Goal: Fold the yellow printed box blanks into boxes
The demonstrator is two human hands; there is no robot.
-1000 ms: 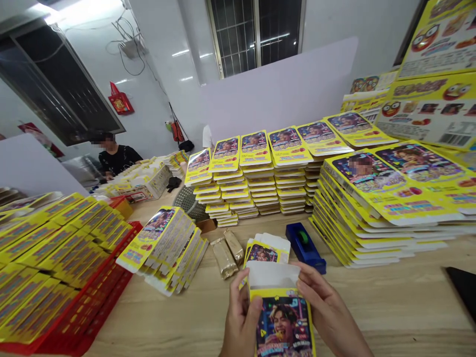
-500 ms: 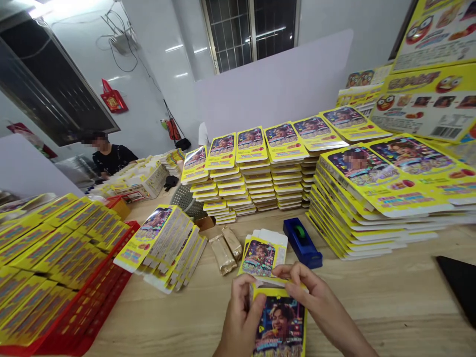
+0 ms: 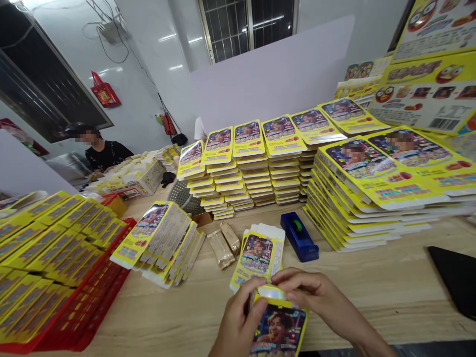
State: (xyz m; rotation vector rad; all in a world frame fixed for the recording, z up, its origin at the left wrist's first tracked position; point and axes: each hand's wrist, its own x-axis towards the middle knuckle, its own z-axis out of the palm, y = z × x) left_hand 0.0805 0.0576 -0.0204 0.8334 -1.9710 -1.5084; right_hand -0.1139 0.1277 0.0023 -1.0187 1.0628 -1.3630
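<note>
While the counter [image 3: 167, 322] is crowded along its back and left, a broad stretch of pale wood shows between the red basket [image 3: 107, 270] and the left hand [image 3: 240, 315], and another runs from the right hand [image 3: 314, 292] to the dark flat object [image 3: 454, 280] by the right side. The counter's near edge shows at the lower right, with the right forearm crossing above it. Room is tighter ahead: a flat carton [image 3: 256, 253] lies just beyond the fingers, partly covered by them, with the blue tape dispenser [image 3: 299, 238] close on its right and two gold packets [image 3: 223, 245] on its left. Farther back, stacked cartons [image 3: 253, 163] form a low wall.

At the lower middle of the view, over the near part of the counter, is the yellow box [image 3: 280, 327]. The left hand holds it by its left side, thumb across the printed front. The right hand reaches in from the right, fingers bent and bunched narrowly at the top flap; whether they pinch it, I cannot tell.
</note>
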